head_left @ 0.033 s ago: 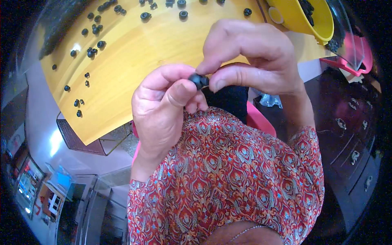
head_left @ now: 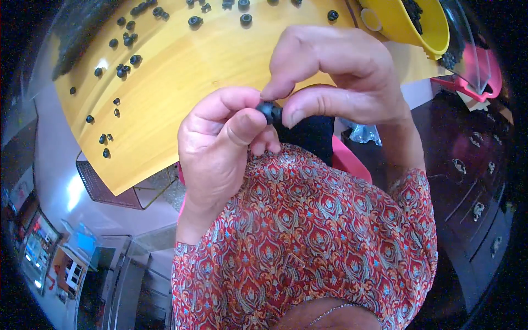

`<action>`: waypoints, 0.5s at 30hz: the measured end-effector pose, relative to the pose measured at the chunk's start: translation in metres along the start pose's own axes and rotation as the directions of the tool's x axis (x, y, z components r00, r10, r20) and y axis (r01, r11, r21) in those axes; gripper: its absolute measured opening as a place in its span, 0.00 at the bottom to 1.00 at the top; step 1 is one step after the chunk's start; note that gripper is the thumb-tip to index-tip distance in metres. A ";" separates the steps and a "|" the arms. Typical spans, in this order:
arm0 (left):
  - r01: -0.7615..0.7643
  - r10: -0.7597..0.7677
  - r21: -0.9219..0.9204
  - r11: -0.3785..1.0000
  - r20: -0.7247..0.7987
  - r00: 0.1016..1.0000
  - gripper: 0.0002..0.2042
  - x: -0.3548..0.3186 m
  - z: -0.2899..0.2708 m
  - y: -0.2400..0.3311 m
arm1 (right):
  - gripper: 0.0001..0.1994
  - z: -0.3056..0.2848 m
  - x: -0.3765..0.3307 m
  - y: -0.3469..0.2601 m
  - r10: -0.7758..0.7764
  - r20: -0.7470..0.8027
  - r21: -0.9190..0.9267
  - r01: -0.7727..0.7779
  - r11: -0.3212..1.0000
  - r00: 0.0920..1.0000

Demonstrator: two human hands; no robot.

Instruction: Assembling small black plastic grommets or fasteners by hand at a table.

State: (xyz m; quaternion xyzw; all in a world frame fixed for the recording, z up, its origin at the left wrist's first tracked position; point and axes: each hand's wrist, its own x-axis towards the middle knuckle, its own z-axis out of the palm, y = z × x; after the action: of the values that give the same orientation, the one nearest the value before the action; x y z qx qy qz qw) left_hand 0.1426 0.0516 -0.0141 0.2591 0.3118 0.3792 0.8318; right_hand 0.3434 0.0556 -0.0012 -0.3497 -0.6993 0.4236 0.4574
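Above the lap, in the middle of the view, the left hand [head_left: 220, 148] and the right hand [head_left: 335, 74] meet fingertip to fingertip around a small round black rubber piece [head_left: 271, 111]. The left hand pinches it between thumb and forefinger from the left, its other fingers curled underneath. The right hand comes from the right and pinches the same piece between its thumb below and its forefinger bent over the top, so the piece sits squeezed between both hands, raised off the worktop. Only its dark rounded middle shows between the fingertips.

Below the hands lies a red patterned fabric garment [head_left: 308, 242] that covers the person's body and both upper arms. Behind the hands stretches a yellow wooden worktop [head_left: 181, 71], with many more small black round pieces [head_left: 127, 39] scattered over its far and left parts, well apart from the hands. At the top right stands a yellow plastic bowl [head_left: 434, 27] with dark pieces inside, beside a pink plastic object [head_left: 484, 77].
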 end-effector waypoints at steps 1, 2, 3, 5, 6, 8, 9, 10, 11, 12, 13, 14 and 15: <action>0.037 -0.036 -0.004 0.999 0.031 0.999 0.11 0.000 0.000 0.002 | 0.12 -0.002 0.002 0.000 0.020 0.058 0.071 -0.024 0.997 0.998; 0.072 -0.072 -0.007 0.997 0.061 0.996 0.12 0.000 -0.001 0.003 | 0.12 -0.003 0.006 0.000 0.022 0.059 0.072 -0.026 0.997 0.998; 0.074 -0.073 -0.009 0.997 0.059 0.996 0.12 0.001 0.000 0.004 | 0.13 -0.003 0.011 -0.001 -0.009 0.094 0.080 0.001 0.997 0.996; 0.128 -0.125 -0.042 0.991 0.056 0.991 0.12 0.003 0.001 0.007 | 0.14 -0.002 0.015 -0.002 -0.041 0.131 0.094 0.029 0.995 0.991; 0.127 -0.124 -0.043 0.991 0.051 0.991 0.12 0.002 -0.001 0.008 | 0.14 0.000 0.016 -0.003 -0.023 0.158 0.081 0.011 0.997 0.987; 0.166 -0.159 -0.069 0.984 0.093 0.983 0.11 0.002 -0.005 0.010 | 0.14 0.001 0.015 -0.006 -0.004 0.184 0.067 -0.008 0.998 0.983; 0.168 -0.161 -0.069 0.983 0.094 0.982 0.11 0.002 -0.005 0.009 | 0.14 0.002 0.013 -0.006 0.005 0.164 0.056 -0.015 0.998 0.986; 0.164 -0.164 0.006 0.986 0.095 0.982 0.17 0.002 -0.005 0.008 | 0.15 0.002 0.012 -0.006 0.015 0.145 0.045 -0.022 0.999 0.989; 0.159 -0.166 0.081 0.984 0.093 0.982 0.23 0.001 -0.006 0.007 | 0.15 0.003 0.010 -0.004 0.016 0.145 0.046 -0.022 0.999 0.989; 0.160 -0.167 0.080 0.984 0.093 0.982 0.23 0.000 -0.002 0.007 | 0.14 0.003 0.008 0.000 -0.029 0.124 0.061 0.022 0.998 0.992; 0.171 -0.171 0.008 0.985 0.064 0.983 0.16 0.000 0.003 0.007 | 0.14 0.004 0.007 0.001 -0.073 0.101 0.074 0.065 0.995 0.992; 0.177 -0.175 -0.067 0.982 0.030 0.984 0.09 -0.002 0.006 0.007 | 0.14 0.005 0.007 0.002 -0.071 0.104 0.078 0.063 0.995 0.992; 0.178 -0.176 -0.069 0.982 0.026 0.984 0.09 -0.004 0.005 0.006 | 0.14 0.007 0.006 0.001 -0.073 0.093 0.081 0.066 0.995 0.993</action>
State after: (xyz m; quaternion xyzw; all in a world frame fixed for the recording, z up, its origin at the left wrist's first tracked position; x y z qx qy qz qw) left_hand 0.1411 0.0515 -0.0057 0.2042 0.3116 0.3121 0.8740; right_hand 0.3345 0.0599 -0.0018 -0.2864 -0.7152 0.4506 0.4511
